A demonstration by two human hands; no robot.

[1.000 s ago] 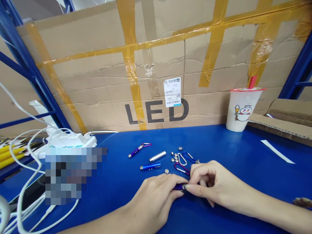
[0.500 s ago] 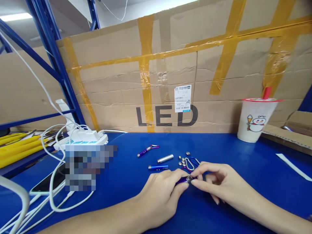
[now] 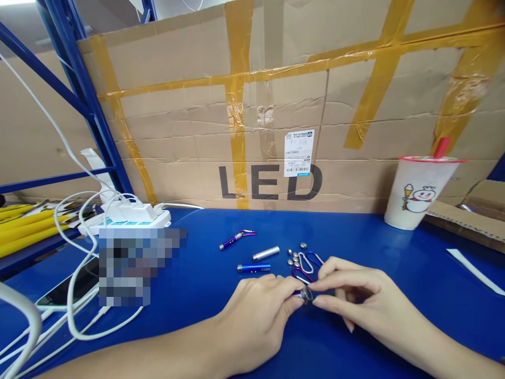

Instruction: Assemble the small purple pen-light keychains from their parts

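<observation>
My left hand (image 3: pixel 258 308) is closed round a small purple flashlight body, mostly hidden in my fingers. My right hand (image 3: pixel 355 302) pinches a small metal end piece (image 3: pixel 305 295) at the tip of that body. Just beyond my fingers on the blue table (image 3: pixel 197 273) lie several button cells (image 3: pixel 294 256), loose carabiner clips (image 3: pixel 307 261), a silver tube (image 3: pixel 265 253), a blue flashlight (image 3: pixel 253 268) and a purple flashlight with a clip (image 3: pixel 235 239).
A taped cardboard box marked LED (image 3: pixel 272 121) stands behind the table. A plastic drink cup (image 3: pixel 416 192) stands at the right. A white power strip (image 3: pixel 126 216) with cables (image 3: pixel 79 295) and a phone (image 3: pixel 69 287) lie at the left, by yellow tools (image 3: pixel 23 231).
My view has shifted a little. My right fingers have turned on the end of the purple body, and the metal end piece now shows between fingertips. My left hand keeps its hold.
</observation>
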